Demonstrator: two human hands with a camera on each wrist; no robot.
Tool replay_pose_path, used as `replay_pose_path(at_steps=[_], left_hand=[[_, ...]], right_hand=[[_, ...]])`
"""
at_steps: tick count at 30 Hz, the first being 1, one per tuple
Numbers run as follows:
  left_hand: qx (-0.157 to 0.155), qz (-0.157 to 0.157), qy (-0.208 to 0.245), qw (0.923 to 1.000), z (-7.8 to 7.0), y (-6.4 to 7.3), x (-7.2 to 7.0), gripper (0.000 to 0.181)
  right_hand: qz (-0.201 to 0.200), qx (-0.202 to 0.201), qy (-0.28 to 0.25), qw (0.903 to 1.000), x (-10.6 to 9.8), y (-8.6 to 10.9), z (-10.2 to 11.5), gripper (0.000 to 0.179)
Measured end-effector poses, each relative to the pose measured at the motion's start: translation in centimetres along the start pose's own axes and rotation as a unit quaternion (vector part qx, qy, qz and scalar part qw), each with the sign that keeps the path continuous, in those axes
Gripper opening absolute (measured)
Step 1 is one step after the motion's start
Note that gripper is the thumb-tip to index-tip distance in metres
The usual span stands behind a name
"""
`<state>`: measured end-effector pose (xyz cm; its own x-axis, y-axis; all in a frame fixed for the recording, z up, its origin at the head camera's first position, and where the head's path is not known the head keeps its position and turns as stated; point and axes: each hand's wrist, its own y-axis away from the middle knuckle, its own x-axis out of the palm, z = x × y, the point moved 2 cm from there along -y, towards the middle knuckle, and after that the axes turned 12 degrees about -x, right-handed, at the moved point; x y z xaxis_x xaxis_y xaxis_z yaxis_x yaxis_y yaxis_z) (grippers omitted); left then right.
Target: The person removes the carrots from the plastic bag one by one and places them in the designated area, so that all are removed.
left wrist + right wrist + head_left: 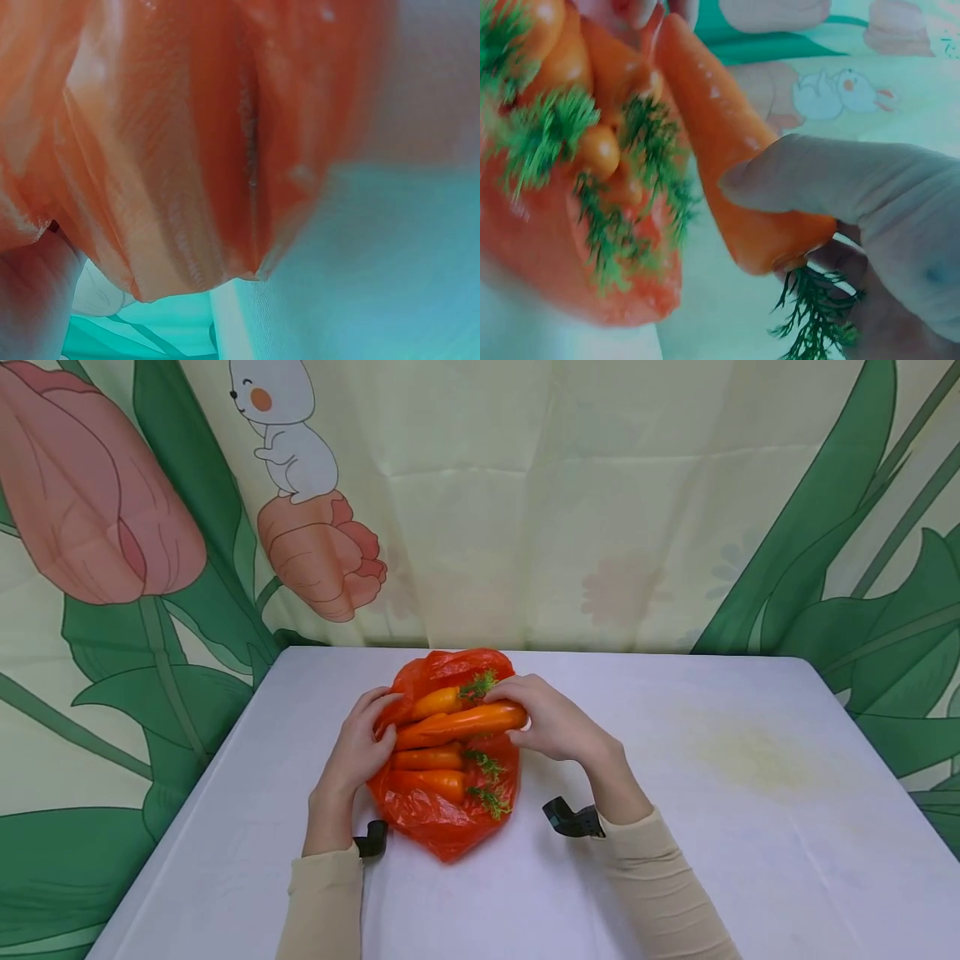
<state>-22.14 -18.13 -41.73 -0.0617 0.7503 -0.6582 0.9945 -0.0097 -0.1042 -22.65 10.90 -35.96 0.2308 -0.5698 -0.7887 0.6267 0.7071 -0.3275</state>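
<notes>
Beige sleeves (322, 902) nearest. Gripping carrot (461, 725) in right hand (555, 718), over red bag (442, 828) on bench (795, 860); holding bag edge with left hand (356, 745). Likely loading or unloading, unclear which; calls next for steady bag mouth.

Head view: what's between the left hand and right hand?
In the head view, the red bag and its carrots, plus the large carrot the right hand holds, lie between it and the left hand.
</notes>
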Motion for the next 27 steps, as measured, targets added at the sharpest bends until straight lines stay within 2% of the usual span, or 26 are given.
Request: replay_pose_path(at_steps=[9, 14, 27], left_hand=[[-0.004, 0.001, 0.003, 1.0, 0.2, 0.0, -0.2, 0.044], [0.001, -0.001, 0.006, 1.0, 0.0, 0.0, -0.3, 0.044], [0.013, -0.009, 0.018, 0.9997, 0.0, 0.1, -0.4, 0.044]], right_hand=[[-0.029, -0.03, -0.001, 0.9991, -0.5, 0.8, -1.5, 0.043], [-0.044, -0.025, -0.005, 0.9987, -0.8, 1.4, -2.3, 0.044], [-0.051, -0.022, 0.015, 0.9983, -2.7, 2.7, -4.1, 0.04]])
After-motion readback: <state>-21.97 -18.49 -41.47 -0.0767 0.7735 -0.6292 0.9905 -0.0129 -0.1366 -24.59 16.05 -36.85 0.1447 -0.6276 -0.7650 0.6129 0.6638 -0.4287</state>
